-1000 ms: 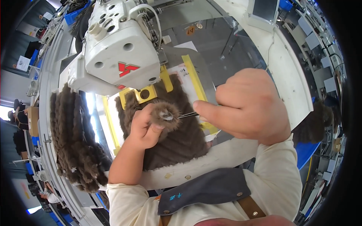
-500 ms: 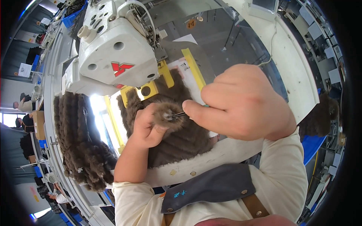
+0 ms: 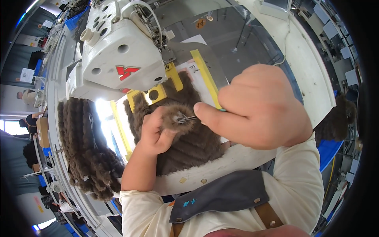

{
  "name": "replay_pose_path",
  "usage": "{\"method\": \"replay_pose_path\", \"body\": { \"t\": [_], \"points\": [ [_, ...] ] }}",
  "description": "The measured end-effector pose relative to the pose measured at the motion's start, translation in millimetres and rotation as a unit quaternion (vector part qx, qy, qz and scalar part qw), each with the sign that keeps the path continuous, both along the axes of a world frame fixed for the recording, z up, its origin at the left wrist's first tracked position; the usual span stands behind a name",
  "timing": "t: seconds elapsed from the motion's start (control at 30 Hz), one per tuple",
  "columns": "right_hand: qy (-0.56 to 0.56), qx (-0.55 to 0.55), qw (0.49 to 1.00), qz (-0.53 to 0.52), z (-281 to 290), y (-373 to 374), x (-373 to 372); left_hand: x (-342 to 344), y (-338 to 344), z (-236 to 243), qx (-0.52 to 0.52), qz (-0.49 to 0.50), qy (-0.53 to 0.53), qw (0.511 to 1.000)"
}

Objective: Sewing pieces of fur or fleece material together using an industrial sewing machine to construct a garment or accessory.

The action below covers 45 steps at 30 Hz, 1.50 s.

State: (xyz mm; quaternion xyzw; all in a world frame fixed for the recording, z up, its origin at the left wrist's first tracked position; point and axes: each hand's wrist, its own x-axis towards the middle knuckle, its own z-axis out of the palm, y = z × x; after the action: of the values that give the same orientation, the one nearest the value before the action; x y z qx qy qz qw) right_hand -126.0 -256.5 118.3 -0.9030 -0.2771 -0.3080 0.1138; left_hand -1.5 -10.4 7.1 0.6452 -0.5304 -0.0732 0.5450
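Note:
My left hand (image 3: 152,134) is closed around a gathered tuft of brown fur (image 3: 168,115), its pale inner side showing at the middle. From the right, my right hand (image 3: 258,108) pinches a thin metal rod-like tool (image 3: 190,118); a bit of green shows behind the fingers. The tool's tip meets the pale centre of the tuft; how deep it goes I cannot tell. Beneath both hands a brown fur panel (image 3: 191,152) with slanting ridges lies on the work surface. Whether the tuft is part of that panel is hidden.
A white sewing machine head (image 3: 114,55) stands at the far left of my hands, with a yellow clamp frame (image 3: 175,79) on the panel. Thick brown fur strips (image 3: 89,146) hang at the left. A yellow bar (image 3: 205,79) lies beyond my right hand. Other people work at far left.
My right hand has shifted slightly right, and a little more of the tool shows between fingers and fur. My left hand keeps its hold on the tuft.

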Motion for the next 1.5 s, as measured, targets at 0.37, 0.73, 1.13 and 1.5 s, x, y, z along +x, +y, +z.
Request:
{"method": "replay_pose_path", "body": {
  "t": [0.37, 0.73, 1.13, 1.5],
  "points": [
    [-0.001, 0.000, 1.000, 0.019, -11.0, 3.7, 5.5, -1.9, -0.8, -4.4, -0.007, 0.001, 0.005, 1.000],
    [0.005, -0.019, 1.000, 0.024, -6.5, 6.4, 6.4, -3.3, 1.7, 6.1, 0.036, 0.006, 0.028, 0.999],
    [0.050, -0.052, 0.997, 0.019, -6.6, 12.3, 6.4, -2.1, -1.9, -2.8, 0.020, -0.027, 0.050, 0.998],
    [0.077, -0.038, 0.996, 0.010, -5.0, 9.4, 7.5, -2.7, -4.2, -0.1, 0.025, -0.023, 0.024, 0.999]
  ]
}}
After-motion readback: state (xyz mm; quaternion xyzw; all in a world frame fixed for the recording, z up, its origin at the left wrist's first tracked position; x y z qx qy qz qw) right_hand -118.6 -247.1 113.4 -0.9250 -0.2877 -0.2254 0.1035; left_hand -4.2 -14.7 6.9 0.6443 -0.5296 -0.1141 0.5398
